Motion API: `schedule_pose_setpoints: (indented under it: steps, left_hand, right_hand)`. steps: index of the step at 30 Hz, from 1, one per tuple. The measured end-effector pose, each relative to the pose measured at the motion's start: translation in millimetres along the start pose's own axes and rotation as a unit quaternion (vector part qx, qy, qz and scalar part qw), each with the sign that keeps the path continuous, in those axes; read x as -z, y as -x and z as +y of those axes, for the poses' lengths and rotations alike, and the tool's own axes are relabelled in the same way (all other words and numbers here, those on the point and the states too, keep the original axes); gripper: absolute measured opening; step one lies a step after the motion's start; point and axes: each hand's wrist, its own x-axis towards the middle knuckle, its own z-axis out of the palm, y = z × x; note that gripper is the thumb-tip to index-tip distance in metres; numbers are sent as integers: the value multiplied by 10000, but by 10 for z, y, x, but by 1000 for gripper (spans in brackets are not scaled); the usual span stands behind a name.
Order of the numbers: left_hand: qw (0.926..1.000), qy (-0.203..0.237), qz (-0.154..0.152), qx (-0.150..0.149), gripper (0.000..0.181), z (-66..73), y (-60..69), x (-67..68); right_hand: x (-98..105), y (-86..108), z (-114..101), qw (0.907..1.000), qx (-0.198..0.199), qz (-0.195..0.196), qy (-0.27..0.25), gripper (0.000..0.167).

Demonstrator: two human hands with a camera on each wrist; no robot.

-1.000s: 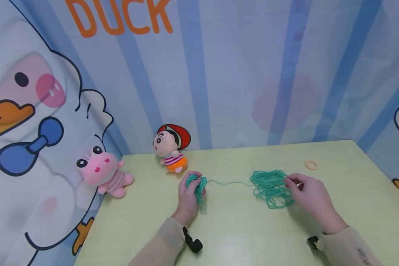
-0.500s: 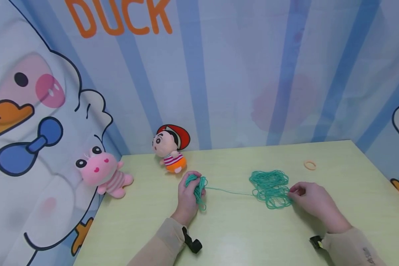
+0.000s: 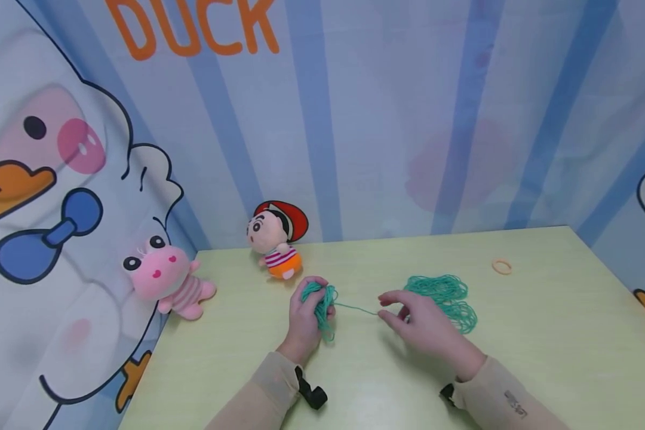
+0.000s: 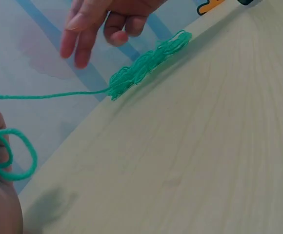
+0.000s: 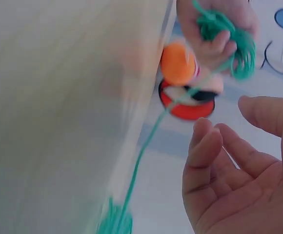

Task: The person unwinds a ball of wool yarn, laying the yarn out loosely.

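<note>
My left hand (image 3: 303, 319) grips a looped bundle of green yarn (image 3: 322, 307), its loops hanging below the fingers. From that bundle a single strand (image 3: 355, 307) runs right to a flat pile of green yarn (image 3: 438, 286) on the table. Between the two, my right hand (image 3: 427, 325) hovers near the strand and hides part of the pile. In the right wrist view, its thumb and fingers (image 5: 202, 156) are spread apart with nothing between them, and the strand passes beside them. The left wrist view shows the strand below the right hand's fingertips, apart from them.
A pink plush toy (image 3: 169, 278) leans at the table's left edge. Behind my left hand sits a plush doll (image 3: 276, 242) with a red cap. An orange ring (image 3: 501, 266) lies at the back right of the table (image 3: 559, 310). A printed curtain (image 3: 376, 119) hangs behind.
My right hand has left the right side of the yarn pile and moved left toward the strand, its fingers now spread. My left hand holds its bundle in the same place.
</note>
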Motion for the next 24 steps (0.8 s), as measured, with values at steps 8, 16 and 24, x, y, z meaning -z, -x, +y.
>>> schedule_pose_setpoints:
  steps: [8, 16, 24]
  left_hand:
    - [9998, 24, -183, 35, 10, -23, -2, -15]
    - [9998, -110, -105, 88, 11, -27, -6, 8]
    - [9995, -305, -13, 4, 21, -26, -13, 25]
  right_hand:
    - [-435, -265, -227, 9984, -120, -189, -512, 40]
    - [-525, -279, -138, 9983, -225, -85, -532, 19]
    - [-417, -232, -22, 9951, -284, 455, -825, 22]
